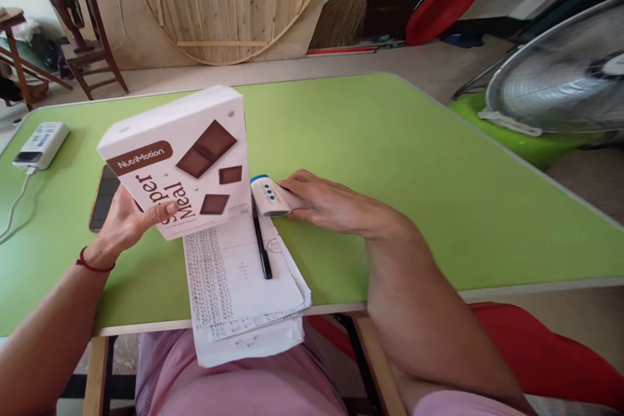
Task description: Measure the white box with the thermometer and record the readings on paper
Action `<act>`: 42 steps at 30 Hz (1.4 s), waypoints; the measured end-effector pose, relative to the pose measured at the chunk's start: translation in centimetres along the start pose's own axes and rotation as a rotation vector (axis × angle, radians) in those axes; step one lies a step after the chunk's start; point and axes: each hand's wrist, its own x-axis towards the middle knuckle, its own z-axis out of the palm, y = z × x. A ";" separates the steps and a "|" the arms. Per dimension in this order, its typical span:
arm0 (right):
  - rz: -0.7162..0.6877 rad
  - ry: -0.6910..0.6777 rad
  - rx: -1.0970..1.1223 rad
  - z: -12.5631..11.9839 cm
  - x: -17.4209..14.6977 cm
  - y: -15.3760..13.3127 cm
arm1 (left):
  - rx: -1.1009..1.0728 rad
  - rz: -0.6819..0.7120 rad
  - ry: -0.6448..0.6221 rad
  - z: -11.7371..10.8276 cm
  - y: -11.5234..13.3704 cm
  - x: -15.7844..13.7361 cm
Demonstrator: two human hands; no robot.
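The NutriMotion box (195, 159) was tilted over the papers (238, 296) on the desk (331, 136), pinched near its lower corner by the left hand (121, 222), while the right hand (326, 205) clasped a small blue-ended carton (270, 198) beside the pen (260, 240); firm, even pressure appeared necessary against slipping.

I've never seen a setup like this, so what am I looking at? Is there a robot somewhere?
No robot here: these are a person's own bare hands. The single picture comes from a camera worn on their head, looking forward and down. The left hand holds a white NutriMotion box, tilted, with the thumb across its front. The right hand holds a small white item with a blue end. On the green table lie written papers, reaching over the near edge, with a black pen on them. A white power block sits at the far left.
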 end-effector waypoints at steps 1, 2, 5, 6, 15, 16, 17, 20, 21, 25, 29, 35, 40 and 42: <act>0.015 -0.010 -0.026 0.0 0.0 -0.2 | 0.054 0.033 0.046 -0.1 -0.3 0.1; 0.026 -0.014 -0.051 0.0 0.0 -0.4 | 0.110 0.064 0.084 -0.1 -0.6 0.1; 0.012 -0.007 -0.120 0.1 -0.1 -0.6 | 0.263 0.121 0.152 -0.2 -1.8 0.3; -0.011 0.010 -0.142 0.2 -0.1 -0.5 | 0.298 0.127 0.160 -0.2 -2.2 0.3; -0.348 0.512 -0.149 1.6 -0.2 -1.0 | 0.403 0.254 0.126 -0.6 -3.8 0.6; -0.395 0.524 -0.144 1.8 -0.1 -1.4 | 0.409 0.270 0.120 -0.6 -3.9 0.7; -0.439 0.529 -0.144 2.0 -0.1 -1.8 | 0.408 0.280 0.108 -0.5 -4.0 0.7; -0.522 0.532 -0.168 2.6 0.0 -2.7 | 0.397 0.278 0.100 -0.1 -4.4 0.6; -0.534 0.532 -0.182 2.8 0.0 -2.9 | 0.392 0.272 0.111 0.1 -4.5 0.6; -0.532 0.513 -0.242 3.5 0.4 -2.8 | 0.376 0.291 0.153 0.8 -5.0 0.5; -0.518 0.497 -0.283 4.1 0.8 -2.5 | 0.402 0.319 0.183 1.2 -5.3 0.5; -0.552 0.540 -0.332 4.3 0.9 -2.8 | 0.341 0.260 0.182 1.6 -5.7 0.6; -0.615 0.580 -0.373 4.1 0.8 -3.5 | 0.292 0.228 0.149 1.4 -5.9 0.6; -0.647 0.609 -0.355 3.8 0.8 -3.8 | 0.334 0.227 0.157 1.2 -6.0 0.5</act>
